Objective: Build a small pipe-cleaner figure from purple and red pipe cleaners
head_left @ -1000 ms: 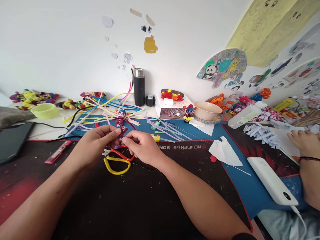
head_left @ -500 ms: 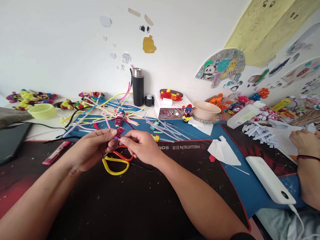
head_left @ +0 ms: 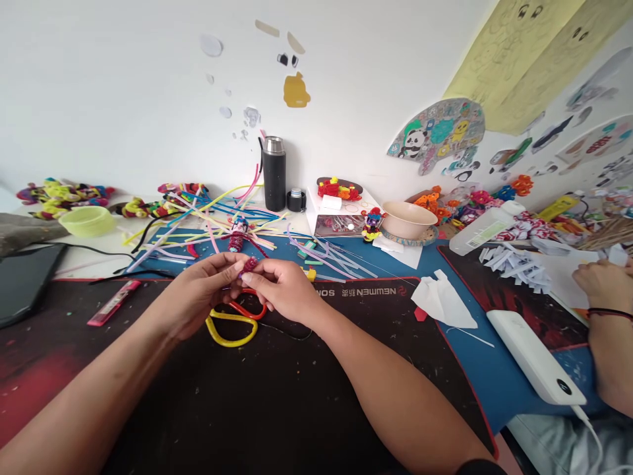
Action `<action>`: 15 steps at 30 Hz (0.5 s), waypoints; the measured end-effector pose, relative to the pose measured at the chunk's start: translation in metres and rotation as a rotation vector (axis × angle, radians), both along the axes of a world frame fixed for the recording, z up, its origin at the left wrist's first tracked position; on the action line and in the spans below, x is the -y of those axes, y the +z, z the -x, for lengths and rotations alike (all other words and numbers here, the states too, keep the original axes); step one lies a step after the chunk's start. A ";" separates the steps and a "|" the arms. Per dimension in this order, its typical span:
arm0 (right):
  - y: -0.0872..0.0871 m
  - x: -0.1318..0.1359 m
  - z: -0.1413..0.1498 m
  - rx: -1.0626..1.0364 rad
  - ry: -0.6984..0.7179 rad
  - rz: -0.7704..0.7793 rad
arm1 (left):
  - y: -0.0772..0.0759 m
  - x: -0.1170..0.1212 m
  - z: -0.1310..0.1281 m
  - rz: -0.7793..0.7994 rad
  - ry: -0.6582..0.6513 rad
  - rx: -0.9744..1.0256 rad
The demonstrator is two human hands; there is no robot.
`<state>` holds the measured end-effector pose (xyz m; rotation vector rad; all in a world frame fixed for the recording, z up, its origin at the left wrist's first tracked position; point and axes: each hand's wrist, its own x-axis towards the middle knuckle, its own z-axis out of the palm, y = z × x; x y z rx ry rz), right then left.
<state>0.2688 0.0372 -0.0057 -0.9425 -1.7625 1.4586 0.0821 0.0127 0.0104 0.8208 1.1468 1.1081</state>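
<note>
Between the fingertips of both hands is a small dark red, glittery piece of coiled pipe cleaner (head_left: 250,265). My left hand (head_left: 205,290) pinches its left side, and my right hand (head_left: 281,287) pinches it from the right, the two hands almost touching. Just beyond them lies a pipe-cleaner doll (head_left: 237,237) with a dark red wound body; a dark red strand sticks out to its right. Under my hands rest scissors with one yellow and one red handle loop (head_left: 231,330); their blades are hidden.
Loose coloured pipe cleaners (head_left: 208,211) lie behind the hands. A black thermos (head_left: 274,173) stands by the wall, near a beige bowl (head_left: 409,219). A red packet (head_left: 113,303) is at left, a white power bank (head_left: 537,356) at right. Another person's hand (head_left: 601,284) works at far right.
The dark red piece has turned between my fingertips, its end now pointing up and right. My right fingers have closed in on it. The doll has stayed in place.
</note>
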 end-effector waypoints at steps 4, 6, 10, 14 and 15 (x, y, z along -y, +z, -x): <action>0.002 0.003 0.000 0.040 -0.004 -0.029 | -0.004 -0.001 0.001 -0.039 0.013 -0.058; 0.004 0.004 -0.001 0.043 -0.009 -0.031 | -0.004 -0.001 0.004 -0.046 0.010 -0.073; 0.005 0.004 -0.001 0.036 -0.050 -0.006 | -0.002 -0.002 0.010 -0.091 -0.045 -0.158; 0.001 0.002 -0.001 0.053 -0.051 -0.003 | 0.005 -0.002 0.011 -0.130 -0.044 -0.309; 0.000 0.001 0.000 0.059 -0.046 -0.003 | 0.007 -0.002 0.010 -0.138 -0.039 -0.347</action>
